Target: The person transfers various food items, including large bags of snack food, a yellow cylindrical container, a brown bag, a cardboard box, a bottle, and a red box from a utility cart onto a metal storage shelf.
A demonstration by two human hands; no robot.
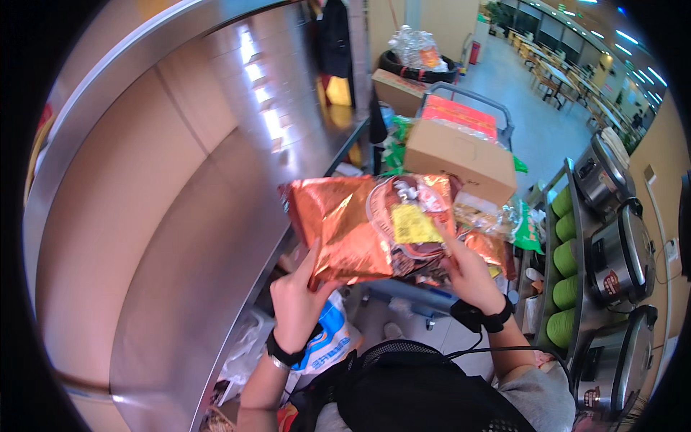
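A large copper-coloured foil food bag point(351, 229) with a yellow label point(413, 223) lies across both hands in front of me. My left hand point(303, 294) grips its lower left edge, thumb and index finger on the foil. At the lower right end, my right hand point(468, 270) holds the bag, with a finger reaching up beside the yellow label. The undersides of the fingers are partly hidden. Behind the bag, a brown cardboard box point(460, 157) stands on a loaded trolley, beside more packaged goods.
A stainless-steel counter point(216, 216) runs along the left. Rice cookers point(621, 259) and stacked green bowls point(564, 258) stand on shelving at the right. The trolley's handle point(467, 90) rises behind the boxes. A white-and-blue bag point(330, 337) sits below my left hand.
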